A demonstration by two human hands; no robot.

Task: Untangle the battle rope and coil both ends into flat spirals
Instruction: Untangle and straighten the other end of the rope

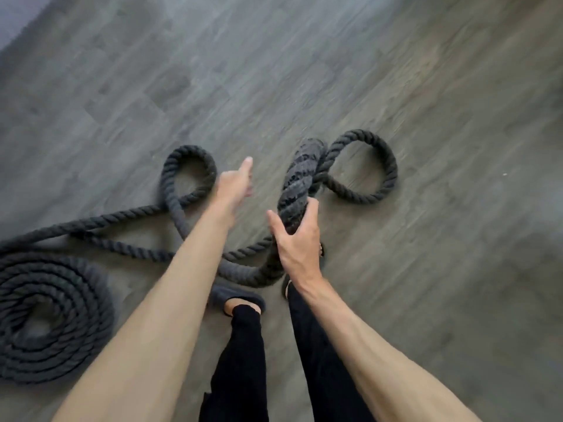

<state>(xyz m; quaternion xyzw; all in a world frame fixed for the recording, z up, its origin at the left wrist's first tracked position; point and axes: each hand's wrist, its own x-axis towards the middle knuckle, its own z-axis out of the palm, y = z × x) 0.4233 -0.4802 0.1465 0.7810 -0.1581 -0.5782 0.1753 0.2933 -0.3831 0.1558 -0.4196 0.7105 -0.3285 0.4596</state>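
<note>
A person in black trousers [243,360] & grey shoes [236,295] stands on a grey wood-look floor [426,269], seen from above. On the near-left part of the floor, cut by the frame edge, one end of the dark battle rope [45,315] lies wound in a flat spiral, turns touching. From there the rope runs twd the mid-floor, passes just in front of the shoes & rises to the right hand [297,239]. That hand's thumb & fingers curl round the thick taped rope end [300,178], held off the floor & pointing away from the person. Just beside it the left hand [234,184], motion-blurred, hovers w/ one finger stretched out. Its other fingers are blurred but grip nothing & touch no rope. Farther out, two loose loops lie flat on the floor. The left loop [185,150] crosses over itself beyond the left forearm. The right loop [391,169] curls beside the taped end, twd the floor's far-right side. A paler strip [18,13] shows at the floor's far-left corner.
</note>
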